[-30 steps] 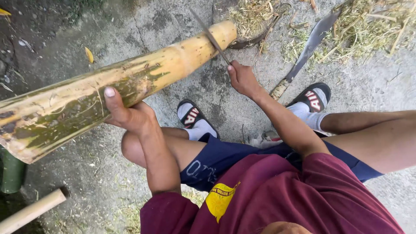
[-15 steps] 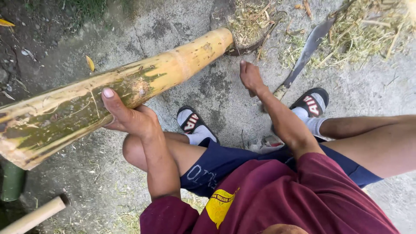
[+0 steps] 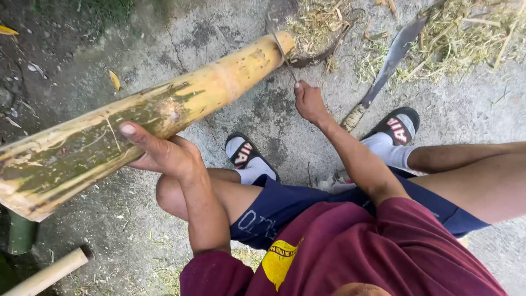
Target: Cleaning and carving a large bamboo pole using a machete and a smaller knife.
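While the person sat low on the concrete ground (image 3: 137,60) with one knee raised, the left hand (image 3: 161,153) cradled a thick bamboo pole (image 3: 164,115) from beneath, the thumb laid up across its side and the fingers curled under it in a firm grasp. That pole ran aslant from the lower left, where its cut end hung in the air near the camera, to the upper middle, where its far end rested on the ground beside a heap of dry shavings (image 3: 318,24). The right hand (image 3: 309,101) was clenched round the grip of a thin curved blade (image 3: 279,46), whose tip lay against the far end of the pole. Much of the pole's skin appeared already scraped to pale yellow, chiefly along the far half, while green and dark streaks remained on the near half around the left hand; judging by that, the stripping seemed well under way but not finished, with the near stretch and perhaps the underside, which could not be seen, left to work. A long machete (image 3: 392,52) lay untouched on the ground beyond the right foot, near more loose shavings. Another pale pole end (image 3: 46,274) and a green stub (image 3: 22,233) showed at the lower left, apart from both hands.
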